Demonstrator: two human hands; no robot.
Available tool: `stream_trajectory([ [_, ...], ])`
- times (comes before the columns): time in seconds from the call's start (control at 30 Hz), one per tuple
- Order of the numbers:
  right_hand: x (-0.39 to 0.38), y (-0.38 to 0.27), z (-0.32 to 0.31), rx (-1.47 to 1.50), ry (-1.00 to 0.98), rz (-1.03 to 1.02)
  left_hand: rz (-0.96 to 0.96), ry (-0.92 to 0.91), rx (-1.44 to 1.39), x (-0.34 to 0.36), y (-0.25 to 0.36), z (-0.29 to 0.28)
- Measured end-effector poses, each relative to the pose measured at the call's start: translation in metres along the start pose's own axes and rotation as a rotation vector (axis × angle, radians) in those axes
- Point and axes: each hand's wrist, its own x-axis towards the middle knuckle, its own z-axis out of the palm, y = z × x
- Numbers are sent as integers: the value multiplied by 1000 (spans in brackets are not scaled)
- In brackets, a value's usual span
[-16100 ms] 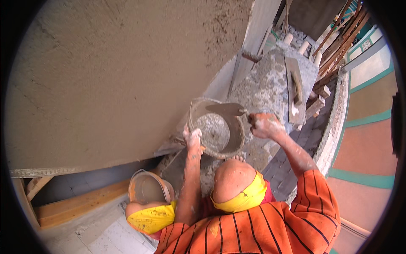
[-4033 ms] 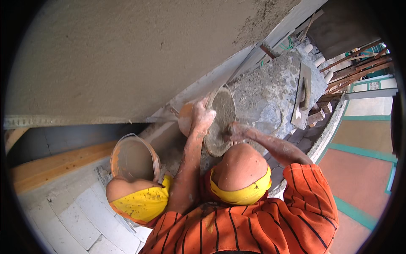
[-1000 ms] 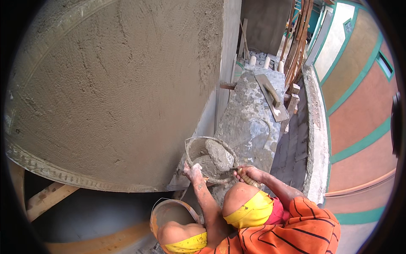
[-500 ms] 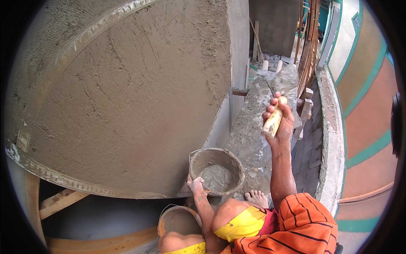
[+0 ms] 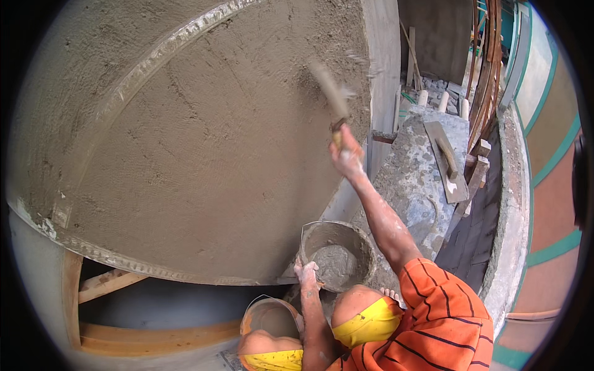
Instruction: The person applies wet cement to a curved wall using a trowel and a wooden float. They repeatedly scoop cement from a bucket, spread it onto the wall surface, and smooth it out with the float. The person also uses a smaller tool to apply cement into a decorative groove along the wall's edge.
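In my right hand (image 5: 348, 151) is the wooden handle of a pointed masonry trowel (image 5: 333, 93). Its blade, smeared by motion, is over the upper right of the curved, mortar-covered wall (image 5: 204, 154); I cannot tell whether they touch. Bits of mortar look blurred beside the blade. My left hand (image 5: 307, 272), coated in mortar, grips the near-left rim of a bucket (image 5: 366, 253). Grey wet mortar (image 5: 334, 266) lies inside this bucket, whose thin wire handle rests up against its left side.
A second bucket (image 5: 250, 318) with greyish liquid stands between my legs. A plastering trowel (image 5: 450, 161) lies on the mortar-splashed plank (image 5: 414, 148) at right. Beyond it are wooden poles (image 5: 486, 80) and a low concrete ledge (image 5: 504, 216). A dark opening with timber (image 5: 111, 284) sits below the wall.
My right hand has swung the trowel left from above the plank to the wall. The plastering trowel on the plank now shows fully. My left hand stays on the bucket; the view has shifted.
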Motion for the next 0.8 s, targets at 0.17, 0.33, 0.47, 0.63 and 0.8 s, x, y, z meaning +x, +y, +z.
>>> stream_trajectory([
  [0.17,-47,-77,24,436,-9,392,-1,-17,102,13,-1,-18],
  [0.33,40,8,77,1483,275,1525,29,5,157,5,-5,7],
  [0.47,138,-26,69,1526,288,1407,114,-62,168,-6,14,12],
  [0.63,263,-101,14,1567,147,1014,128,-107,121,9,-14,13],
  [0.8,295,-139,-46,2163,70,761,103,-117,154,37,-48,-10],
])
